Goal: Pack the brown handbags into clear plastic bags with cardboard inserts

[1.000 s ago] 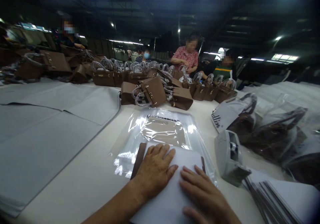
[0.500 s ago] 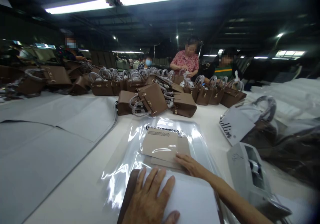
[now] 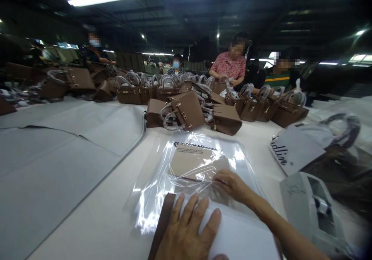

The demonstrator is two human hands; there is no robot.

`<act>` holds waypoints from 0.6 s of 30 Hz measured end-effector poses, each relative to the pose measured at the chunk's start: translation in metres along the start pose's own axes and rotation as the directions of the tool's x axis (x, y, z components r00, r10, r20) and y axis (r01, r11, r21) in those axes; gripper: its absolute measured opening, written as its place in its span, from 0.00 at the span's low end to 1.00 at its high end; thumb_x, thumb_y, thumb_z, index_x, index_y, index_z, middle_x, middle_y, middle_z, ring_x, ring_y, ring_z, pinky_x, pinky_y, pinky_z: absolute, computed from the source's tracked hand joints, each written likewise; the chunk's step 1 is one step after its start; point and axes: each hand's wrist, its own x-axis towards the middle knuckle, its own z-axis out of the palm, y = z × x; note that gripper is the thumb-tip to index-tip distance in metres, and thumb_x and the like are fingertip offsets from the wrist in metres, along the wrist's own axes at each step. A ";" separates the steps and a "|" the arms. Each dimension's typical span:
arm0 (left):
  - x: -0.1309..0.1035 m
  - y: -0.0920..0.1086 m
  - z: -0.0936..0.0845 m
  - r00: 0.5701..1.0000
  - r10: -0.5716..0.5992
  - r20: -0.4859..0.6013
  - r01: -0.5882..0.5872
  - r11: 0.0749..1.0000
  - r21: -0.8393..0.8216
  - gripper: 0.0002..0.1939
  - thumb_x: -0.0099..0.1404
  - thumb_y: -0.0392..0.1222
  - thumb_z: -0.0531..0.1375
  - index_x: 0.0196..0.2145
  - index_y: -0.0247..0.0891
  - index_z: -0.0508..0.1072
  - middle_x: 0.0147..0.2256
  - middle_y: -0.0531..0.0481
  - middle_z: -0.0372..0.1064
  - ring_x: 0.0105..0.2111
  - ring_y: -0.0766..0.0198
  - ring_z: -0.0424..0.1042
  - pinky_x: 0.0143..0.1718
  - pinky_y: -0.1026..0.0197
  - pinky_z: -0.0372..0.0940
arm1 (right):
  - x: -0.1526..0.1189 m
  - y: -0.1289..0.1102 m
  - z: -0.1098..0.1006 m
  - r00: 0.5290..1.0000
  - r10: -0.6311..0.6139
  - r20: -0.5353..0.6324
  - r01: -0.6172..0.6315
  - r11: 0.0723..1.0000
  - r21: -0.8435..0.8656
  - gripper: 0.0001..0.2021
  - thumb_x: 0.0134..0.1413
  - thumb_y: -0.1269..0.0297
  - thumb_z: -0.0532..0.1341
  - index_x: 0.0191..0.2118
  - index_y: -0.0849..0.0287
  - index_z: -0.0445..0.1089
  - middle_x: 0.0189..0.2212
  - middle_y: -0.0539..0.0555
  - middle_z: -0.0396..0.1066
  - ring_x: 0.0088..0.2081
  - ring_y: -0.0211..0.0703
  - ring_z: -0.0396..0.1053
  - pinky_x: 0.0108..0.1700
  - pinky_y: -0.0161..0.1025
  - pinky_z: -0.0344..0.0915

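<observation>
My left hand (image 3: 190,229) lies with fingers spread on a white sheet (image 3: 241,229), which covers a brown bag (image 3: 162,223) at the bottom centre. Beyond it, my right hand (image 3: 232,184) has its fingers pressed together at the near right edge of a beige card (image 3: 192,163). Whether the fingers pinch the card or the plastic is hard to make out. The card lies on a stack of clear plastic bags (image 3: 145,202) with dark lettering near the far end. The plastic is wrinkled around the card's near edge.
Brown handbags (image 3: 188,111) with wrapped handles line the table's far side. Grey sheets (image 3: 64,163) cover the left. A tape dispenser (image 3: 316,209) and a plastic-covered bag (image 3: 340,163) stand at the right. Several people are behind the handbags.
The view has shifted, so the handbags appear further right. My right hand's fingers have drawn together at the card's edge, and the plastic there has wrinkled. My left hand stays on the white sheet.
</observation>
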 end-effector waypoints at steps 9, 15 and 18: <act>0.004 0.002 -0.014 0.996 -0.023 0.090 0.027 0.999 -0.043 0.25 0.62 0.59 0.47 0.49 0.41 0.65 0.47 0.45 0.68 0.47 0.51 0.64 0.48 0.47 0.54 | -0.034 0.031 -0.042 0.988 0.129 -0.083 -0.143 0.972 -0.186 0.15 0.57 0.59 0.51 0.41 0.59 0.71 0.40 0.58 0.70 0.42 0.47 0.67 0.46 0.47 0.63; 0.004 0.003 -0.017 0.993 -0.023 0.115 0.030 0.998 -0.056 0.25 0.62 0.58 0.47 0.49 0.42 0.65 0.47 0.45 0.67 0.48 0.51 0.64 0.48 0.47 0.56 | -0.064 0.010 0.009 0.986 -0.137 0.098 0.160 0.945 -0.285 0.21 0.58 0.58 0.51 0.56 0.53 0.58 0.53 0.57 0.61 0.54 0.46 0.59 0.54 0.47 0.58; 0.006 0.002 -0.017 0.996 -0.010 0.084 0.013 0.999 -0.029 0.24 0.62 0.57 0.48 0.48 0.41 0.66 0.47 0.45 0.68 0.48 0.51 0.64 0.47 0.47 0.56 | -0.057 0.001 0.016 0.985 -0.139 0.105 0.157 0.969 -0.190 0.16 0.59 0.58 0.49 0.48 0.54 0.67 0.47 0.57 0.67 0.50 0.45 0.63 0.50 0.44 0.62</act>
